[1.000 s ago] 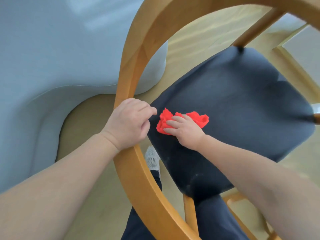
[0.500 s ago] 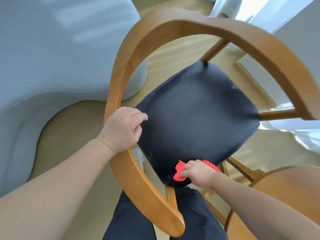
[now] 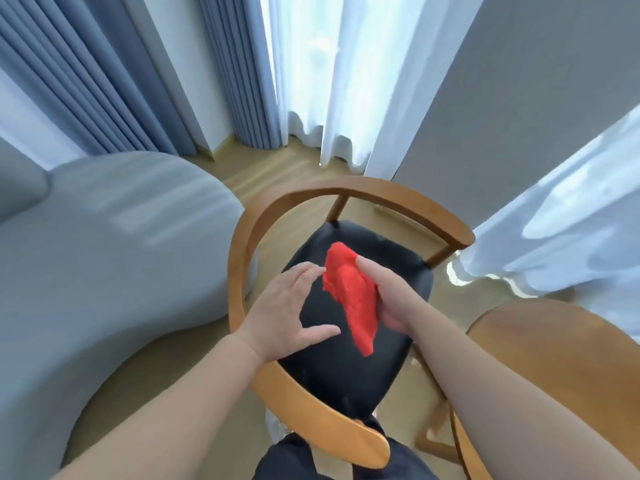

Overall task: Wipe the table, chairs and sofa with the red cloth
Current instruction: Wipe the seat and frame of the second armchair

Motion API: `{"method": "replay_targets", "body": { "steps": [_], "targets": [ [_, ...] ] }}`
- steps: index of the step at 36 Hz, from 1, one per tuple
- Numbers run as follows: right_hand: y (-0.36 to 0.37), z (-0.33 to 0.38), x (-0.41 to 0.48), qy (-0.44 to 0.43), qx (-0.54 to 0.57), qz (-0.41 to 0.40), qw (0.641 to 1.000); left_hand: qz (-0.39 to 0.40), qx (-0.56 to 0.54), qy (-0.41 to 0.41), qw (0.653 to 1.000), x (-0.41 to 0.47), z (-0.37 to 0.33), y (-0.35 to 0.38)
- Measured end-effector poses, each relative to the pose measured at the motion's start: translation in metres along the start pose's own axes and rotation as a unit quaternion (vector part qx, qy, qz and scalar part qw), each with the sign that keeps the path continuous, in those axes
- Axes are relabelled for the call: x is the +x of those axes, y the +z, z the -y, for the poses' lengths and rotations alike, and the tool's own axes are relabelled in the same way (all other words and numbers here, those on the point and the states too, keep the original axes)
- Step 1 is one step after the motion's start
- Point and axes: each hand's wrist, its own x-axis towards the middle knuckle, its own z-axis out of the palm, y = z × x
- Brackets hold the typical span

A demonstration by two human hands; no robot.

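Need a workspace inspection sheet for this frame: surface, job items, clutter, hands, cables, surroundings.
Surface: black chair seat, with the wooden back rail curving round it.
Job's things: red cloth is bunched and hangs from the right hand over the seat; grey sofa on the left; wooden table at the right edge.
Clutter: nothing seen.
Hands: right hand grips the cloth; left hand is open with fingers spread, beside the cloth; cannot tell if it touches the cloth.
Cables: nothing seen.
Surroundings: wooden floor; blue curtains and white sheer curtains behind the chair.
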Motion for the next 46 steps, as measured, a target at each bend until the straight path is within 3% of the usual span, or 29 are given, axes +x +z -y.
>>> {"method": "replay_targets", "body": {
  "steps": [4,9,15,21,26,34,40,46],
  "targets": [
    [0.023,0.001,-0.028,-0.045,0.038,0.017,0.998,0.016,-0.051,0.042,0.998,0.002,-0.024,-0.014],
    [0.035,-0.002,-0.056,-0.097,0.043,0.031,0.994,-0.021,-0.100,0.070,0.992,-0.001,-0.040,-0.022],
    [0.027,-0.010,-0.085,-0.130,-0.124,-0.021,0.983,0.018,-0.179,0.006,0.984,-0.016,-0.064,-0.019],
    [-0.002,-0.054,-0.115,-0.103,-0.224,-0.010,0.969,0.072,-0.130,-0.067,0.987,-0.062,-0.093,0.014],
    [-0.037,-0.123,-0.133,-0.050,-0.274,-0.015,0.960,0.030,-0.091,-0.165,0.982,-0.109,-0.101,0.065],
    [-0.069,-0.207,-0.124,0.035,-0.432,-0.027,0.901,-0.018,-0.051,-0.297,0.953,-0.177,-0.106,0.113],
    [-0.068,-0.232,-0.098,0.020,-0.544,-0.021,0.839,-0.045,-0.033,-0.362,0.930,-0.209,-0.101,0.124],
    [-0.062,-0.247,-0.082,0.019,-0.598,-0.014,0.801,-0.048,-0.042,-0.396,0.916,-0.229,-0.088,0.134]
  ]
}}
